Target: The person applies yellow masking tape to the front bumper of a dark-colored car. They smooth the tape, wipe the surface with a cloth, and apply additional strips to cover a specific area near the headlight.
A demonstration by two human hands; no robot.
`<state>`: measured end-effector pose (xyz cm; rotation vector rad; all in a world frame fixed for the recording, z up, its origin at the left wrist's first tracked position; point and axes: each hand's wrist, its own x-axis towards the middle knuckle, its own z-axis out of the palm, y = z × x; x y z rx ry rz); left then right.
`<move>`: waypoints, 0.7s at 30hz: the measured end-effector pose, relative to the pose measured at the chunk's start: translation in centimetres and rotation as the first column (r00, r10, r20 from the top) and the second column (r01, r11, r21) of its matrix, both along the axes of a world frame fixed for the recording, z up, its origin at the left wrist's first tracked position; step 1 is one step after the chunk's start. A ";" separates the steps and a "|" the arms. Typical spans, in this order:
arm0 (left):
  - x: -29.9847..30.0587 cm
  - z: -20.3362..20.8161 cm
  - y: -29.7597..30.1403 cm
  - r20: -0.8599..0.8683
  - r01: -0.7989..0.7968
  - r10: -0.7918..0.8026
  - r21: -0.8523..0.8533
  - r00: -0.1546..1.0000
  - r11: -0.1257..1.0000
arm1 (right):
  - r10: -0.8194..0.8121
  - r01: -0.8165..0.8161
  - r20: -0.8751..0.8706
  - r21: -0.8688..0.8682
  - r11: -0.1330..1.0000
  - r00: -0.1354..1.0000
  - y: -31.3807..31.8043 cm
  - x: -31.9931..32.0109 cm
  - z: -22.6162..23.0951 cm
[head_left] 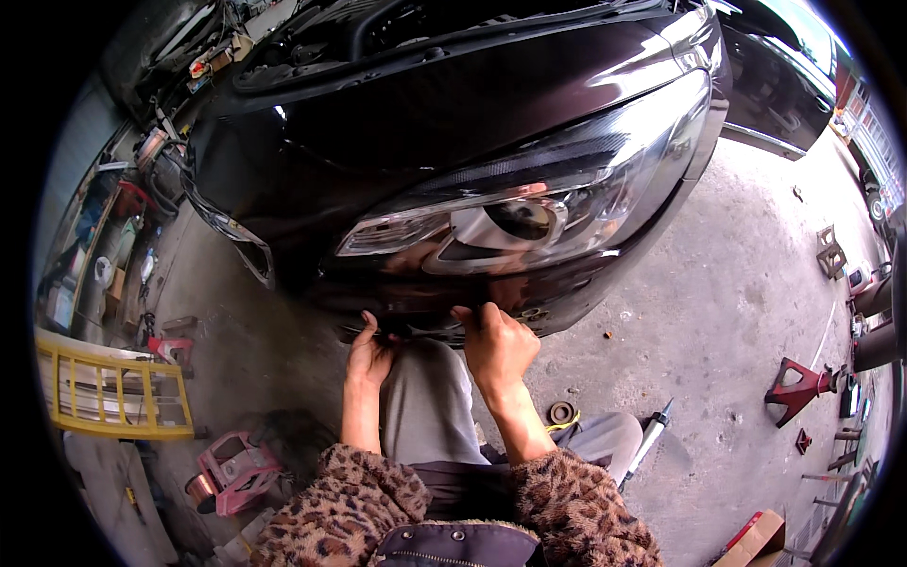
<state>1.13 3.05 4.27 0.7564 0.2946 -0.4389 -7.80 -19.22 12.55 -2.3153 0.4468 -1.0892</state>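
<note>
Before me is the front corner of a dark, glossy car, with its bumper (416, 298) below a large clear headlight (529, 222). My left hand (368, 354) is at the bumper's lower edge, thumb stretched up and apart; its other fingers are partly hidden under the edge. To its right, my right hand (503, 350) is closed in a fist against the lower bumper, below the headlight. Whatever that fist may grip is hidden. My knee (430, 378) rises between the two hands, close beneath the bumper.
On the floor to the right lie a roll of tape (562, 413) and a caulking gun (649, 439). Farther right stands a red jack stand (794, 389). A yellow frame (118, 387) and a pink-red metal tool (236, 472) are at left. The hood is raised or off, exposing the engine bay (378, 42).
</note>
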 end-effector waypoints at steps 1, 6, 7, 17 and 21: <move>-0.1 0.1 -0.1 0.021 -0.005 0.005 -0.007 1.000 1.000 | 0.005 -0.005 0.001 0.002 1.000 1.000 -0.1 0.0 0.0; -0.9 1.1 -0.9 -0.003 -0.056 0.056 -0.077 0.998 0.995 | 0.029 -0.029 -0.018 -0.025 0.999 0.999 -0.5 -0.2 0.5; -1.0 1.2 -1.0 -0.010 -0.065 0.064 -0.081 0.998 0.995 | 0.031 -0.032 -0.022 -0.025 0.999 0.999 -0.5 -0.1 0.5; -0.8 1.1 -0.9 -0.033 -0.185 0.183 -0.079 0.983 0.980 | 0.175 -0.177 0.068 0.018 0.984 0.982 -1.2 0.0 -0.8; -0.1 0.0 0.7 0.008 -0.104 0.104 0.067 0.995 0.992 | 0.158 -0.157 -0.018 0.074 0.985 0.987 -3.6 -3.6 -6.6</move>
